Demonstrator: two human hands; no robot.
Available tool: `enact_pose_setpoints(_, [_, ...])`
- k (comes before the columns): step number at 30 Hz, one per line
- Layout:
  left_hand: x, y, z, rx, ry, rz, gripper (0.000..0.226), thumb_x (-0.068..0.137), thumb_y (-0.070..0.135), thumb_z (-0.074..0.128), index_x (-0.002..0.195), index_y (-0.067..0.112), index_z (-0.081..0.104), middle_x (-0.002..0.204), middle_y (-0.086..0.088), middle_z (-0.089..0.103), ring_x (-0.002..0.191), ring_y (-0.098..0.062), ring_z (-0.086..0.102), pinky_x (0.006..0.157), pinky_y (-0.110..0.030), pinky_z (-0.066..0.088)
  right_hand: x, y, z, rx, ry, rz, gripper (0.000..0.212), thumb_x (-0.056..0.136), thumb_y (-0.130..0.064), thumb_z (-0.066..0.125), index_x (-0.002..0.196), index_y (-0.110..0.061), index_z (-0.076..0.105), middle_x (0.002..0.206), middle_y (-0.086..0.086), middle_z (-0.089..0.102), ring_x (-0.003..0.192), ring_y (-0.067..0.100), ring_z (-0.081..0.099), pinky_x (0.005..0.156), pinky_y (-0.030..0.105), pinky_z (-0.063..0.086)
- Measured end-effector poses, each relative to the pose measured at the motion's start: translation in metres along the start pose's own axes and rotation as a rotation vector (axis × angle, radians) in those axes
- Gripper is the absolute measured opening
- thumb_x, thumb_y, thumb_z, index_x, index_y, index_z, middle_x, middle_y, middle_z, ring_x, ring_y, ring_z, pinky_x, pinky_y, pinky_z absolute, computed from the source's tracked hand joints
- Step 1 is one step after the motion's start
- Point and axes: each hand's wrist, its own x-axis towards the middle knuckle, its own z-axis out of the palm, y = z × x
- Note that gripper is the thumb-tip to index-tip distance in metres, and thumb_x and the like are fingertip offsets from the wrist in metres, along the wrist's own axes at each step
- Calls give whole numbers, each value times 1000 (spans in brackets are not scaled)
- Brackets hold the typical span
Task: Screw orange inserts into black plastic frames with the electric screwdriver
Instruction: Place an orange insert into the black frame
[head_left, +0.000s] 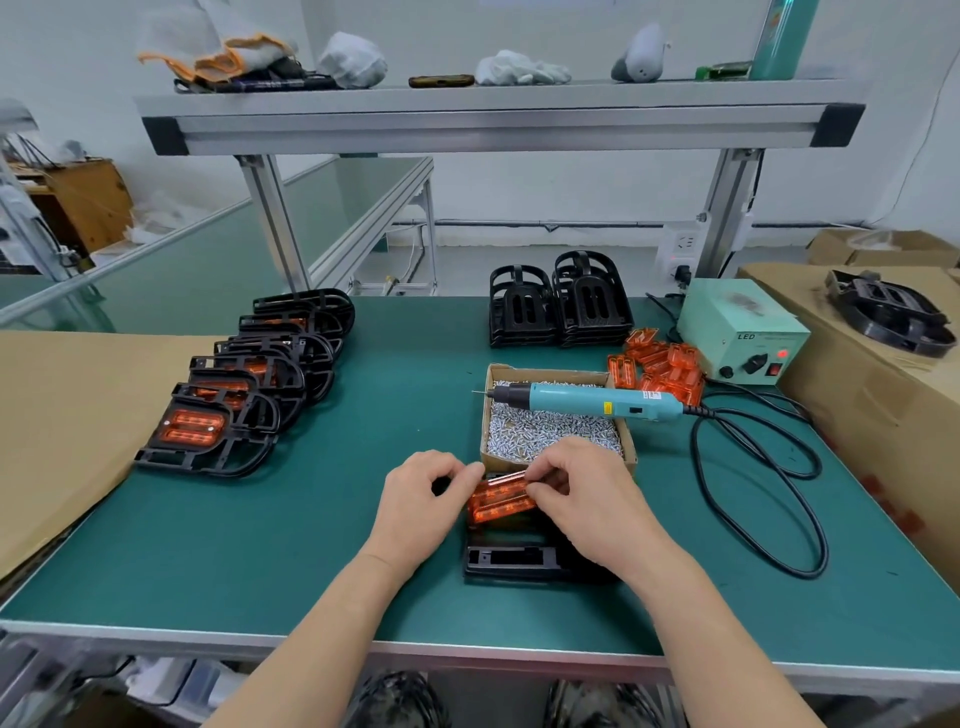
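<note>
Pinching the insert (501, 501) at both ends: curled fingers of the left hand (421, 493) on its left end, thumb and fingers of the right hand (587, 499) on its right. Held tilted between the hands, over the frame's (511, 558) far part; cannot tell whether touching. Beyond, with the screwdriver (587, 402) lying untouched across the box (629, 452).

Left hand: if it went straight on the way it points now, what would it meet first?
The left hand pinches the orange insert; beyond that, probably the near corner of the cardboard box of screws, though depth is unclear.
</note>
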Motion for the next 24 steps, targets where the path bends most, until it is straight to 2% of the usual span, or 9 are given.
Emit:
enact_pose_setpoints(3, [0, -1, -1, 26, 4, 3, 27, 94, 24, 64, 70, 11, 68, 71, 5, 66, 77, -12, 58, 75, -29, 44, -3, 6, -13, 21, 77, 67, 15, 86, -18, 74, 78, -31, 71, 85, -16, 63, 81, -1, 59, 74, 10, 43])
enact_pose_setpoints(5, [0, -2, -1, 33, -3, 2, 25, 94, 22, 64, 70, 13, 67, 70, 6, 65, 76, -9, 57, 73, -25, 43, -4, 10, -22, 61, 124, 121, 14, 84, -20, 77, 77, -30, 72, 81, -17, 66, 78, -5, 59, 66, 5, 39])
enact_pose_setpoints(9, [0, -2, -1, 33, 0, -14, 21, 92, 21, 65, 71, 16, 65, 69, 7, 64, 71, -9, 56, 70, -26, 45, -8, 14, -29, 106, 135, 188, 15, 81, -20, 80, 71, -30, 72, 69, -17, 66, 69, -4, 58, 59, 9, 37])
enact_pose_setpoints(12, [1, -1, -1, 38, 5, -6, 19, 91, 19, 66, 72, 16, 66, 69, 7, 65, 72, -11, 57, 71, -29, 47, -12, 11, -23, 89, 75, 195, 18, 81, -21, 79, 69, -32, 72, 65, -27, 63, 68, -9, 56, 57, 10, 36])
enact_pose_setpoints(13, [1, -1, -1, 38, 6, -5, 19, 91, 19, 66, 72, 15, 66, 69, 7, 65, 72, -10, 57, 71, -29, 47, -13, 10, -20, 71, 55, 198, 18, 81, -22, 79, 69, -33, 72, 66, -30, 63, 68, -8, 56, 57, 10, 34])
enact_pose_setpoints(16, [1, -1, -1, 42, 0, -11, 19, 90, 20, 66, 72, 15, 67, 71, 6, 66, 74, -13, 59, 73, -32, 48, -15, 5, -11, -5, 26, 201, 19, 84, -30, 77, 68, -37, 68, 75, -24, 64, 73, 0, 56, 62, 21, 39])
enact_pose_setpoints(19, [1, -1, -1, 38, -7, -18, 19, 90, 21, 67, 72, 13, 68, 72, 4, 67, 76, -16, 60, 75, -35, 49, -18, 0, -5, -98, 22, 187, 15, 86, -35, 73, 73, -37, 66, 86, -24, 63, 77, -4, 52, 62, 22, 37])
enact_pose_setpoints(21, [1, -1, 0, 36, -15, -23, 20, 90, 21, 67, 72, 14, 68, 73, 4, 67, 77, -15, 60, 76, -36, 49, -20, -1, -4, -155, 13, 174, 13, 87, -36, 71, 76, -37, 65, 88, -22, 60, 78, 0, 50, 65, 28, 36])
enact_pose_setpoints(24, [0, -1, 0, 8, -26, -40, 20, 87, 25, 71, 69, 18, 67, 74, 7, 67, 79, -11, 60, 77, -35, 50, -21, -2, -2, -234, 12, 138, 7, 89, -35, 68, 82, -35, 67, 92, -17, 54, 83, 7, 49, 70, 30, 36])
